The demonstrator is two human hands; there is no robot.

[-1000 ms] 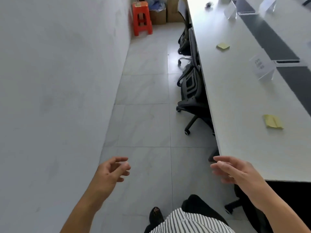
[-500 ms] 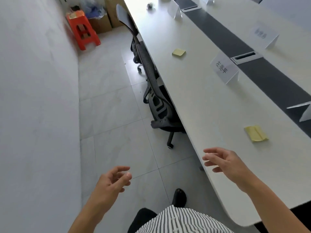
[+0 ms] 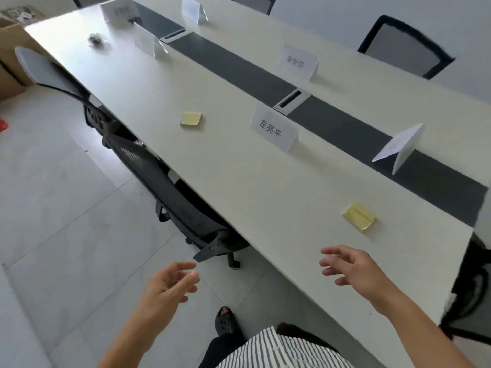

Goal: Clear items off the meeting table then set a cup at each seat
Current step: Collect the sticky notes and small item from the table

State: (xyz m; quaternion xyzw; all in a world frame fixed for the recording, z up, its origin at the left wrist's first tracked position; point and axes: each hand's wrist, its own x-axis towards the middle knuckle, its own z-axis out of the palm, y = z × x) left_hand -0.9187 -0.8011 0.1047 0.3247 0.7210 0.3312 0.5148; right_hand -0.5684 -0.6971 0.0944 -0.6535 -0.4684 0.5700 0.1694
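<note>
A long white meeting table (image 3: 239, 181) with a dark centre strip runs from the lower right to the upper left. Two yellow sticky-note pads lie on it, one near me (image 3: 360, 216) and one further along (image 3: 190, 119). A small dark crumpled object (image 3: 96, 38) sits at the far end. Several white name cards stand along the strip, the nearest facing me (image 3: 275, 132). My right hand (image 3: 353, 270) hovers open over the table's near edge, short of the near pad. My left hand (image 3: 167, 288) hangs open over the floor. No cup is in view.
A black mesh office chair (image 3: 170, 192) is pushed under the table's near side, another (image 3: 475, 296) at the right end, and more (image 3: 403, 46) across the table. A cardboard box (image 3: 10, 57) stands on the floor at the upper left. Grey tiled floor (image 3: 66, 208) lies to my left.
My view has swung right from the floor and wall onto the table. Both hands stay open and empty; the right one is now over the table's edge near the closer pad.
</note>
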